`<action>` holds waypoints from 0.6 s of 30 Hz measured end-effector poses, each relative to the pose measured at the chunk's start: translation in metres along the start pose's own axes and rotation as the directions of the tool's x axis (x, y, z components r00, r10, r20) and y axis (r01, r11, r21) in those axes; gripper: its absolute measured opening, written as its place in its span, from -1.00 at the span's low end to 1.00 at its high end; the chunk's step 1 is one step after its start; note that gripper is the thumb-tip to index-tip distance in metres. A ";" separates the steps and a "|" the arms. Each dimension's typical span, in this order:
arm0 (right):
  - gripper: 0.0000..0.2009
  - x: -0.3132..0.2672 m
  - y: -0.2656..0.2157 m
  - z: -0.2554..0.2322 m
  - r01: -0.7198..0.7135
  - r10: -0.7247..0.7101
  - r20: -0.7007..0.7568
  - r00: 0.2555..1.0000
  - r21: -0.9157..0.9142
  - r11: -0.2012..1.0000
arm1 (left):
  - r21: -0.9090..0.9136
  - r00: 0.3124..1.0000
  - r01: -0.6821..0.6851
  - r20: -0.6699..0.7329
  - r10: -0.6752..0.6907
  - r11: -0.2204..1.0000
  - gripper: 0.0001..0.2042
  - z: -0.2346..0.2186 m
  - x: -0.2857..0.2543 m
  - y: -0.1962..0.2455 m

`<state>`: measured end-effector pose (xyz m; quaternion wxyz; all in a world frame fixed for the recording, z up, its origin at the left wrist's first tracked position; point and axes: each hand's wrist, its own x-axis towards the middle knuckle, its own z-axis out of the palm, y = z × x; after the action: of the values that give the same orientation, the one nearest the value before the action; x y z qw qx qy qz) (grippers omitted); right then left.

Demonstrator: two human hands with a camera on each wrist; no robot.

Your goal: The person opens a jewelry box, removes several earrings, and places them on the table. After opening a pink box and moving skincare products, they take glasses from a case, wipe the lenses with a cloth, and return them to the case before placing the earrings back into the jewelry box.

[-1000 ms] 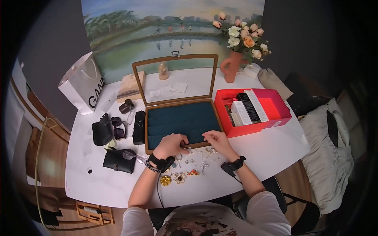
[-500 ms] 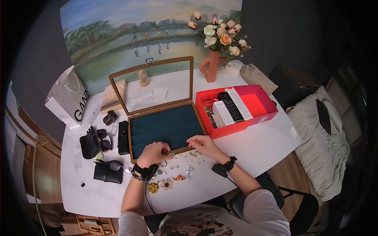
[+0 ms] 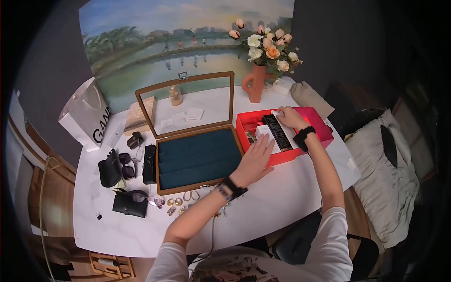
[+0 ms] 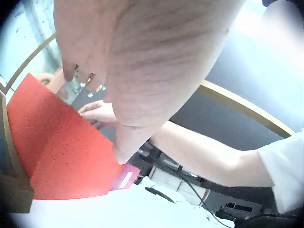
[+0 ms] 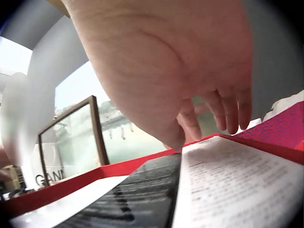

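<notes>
In the head view the left hand [image 3: 253, 161] lies with straight fingers over the front left edge of the red box [image 3: 275, 162]; in the left wrist view it hangs beside the red wall [image 4: 76, 152]. Over the back of this box is the right hand [image 3: 292, 119], fingers loosely bent at the far end of the white printed box [image 5: 232, 180]. Its thumb tip is close to the seam with the black box [image 3: 277, 133]; whether it touches is unclear. Another white box [image 3: 263, 131] lies left of the black one, partly behind the left fingers.
A wooden case [image 3: 197, 157] with dark green lining stands with its glass lid raised. Jewellery [image 3: 174, 201] lies before it, partly under the left forearm. Sunglasses [image 3: 127, 165], glasses cases [image 3: 129, 203] and a paper bag [image 3: 87, 115] are left; a flower vase [image 3: 256, 84] stands behind.
Both hands have moved from the front edge of the wooden case to the right, over the red box. The left hand's fingers have straightened, and more jewellery shows where it was.
</notes>
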<state>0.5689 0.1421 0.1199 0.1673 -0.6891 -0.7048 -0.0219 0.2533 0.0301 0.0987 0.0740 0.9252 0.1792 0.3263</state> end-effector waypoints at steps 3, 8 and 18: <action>-0.59 0.015 0.001 0.005 -0.066 0.063 0.086 0.994 0.030 0.997 | 0.201 0.999 0.035 -0.012 -0.033 0.979 -0.24 0.046 0.015 -0.019; -0.48 0.017 0.004 0.015 -0.102 0.102 0.007 0.995 0.001 0.995 | 0.263 0.994 0.109 -0.017 -0.108 0.959 -0.30 0.059 0.016 -0.020; -0.47 -0.012 -0.038 -0.044 -0.081 0.088 -0.179 0.980 0.045 0.996 | 0.302 0.981 0.157 0.059 -0.183 0.940 -0.36 0.062 0.021 -0.021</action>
<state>0.5407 0.1170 0.1661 0.2444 -0.7102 -0.6571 -0.0641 0.3013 0.0566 0.0577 -0.0297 0.9201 0.3017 0.2480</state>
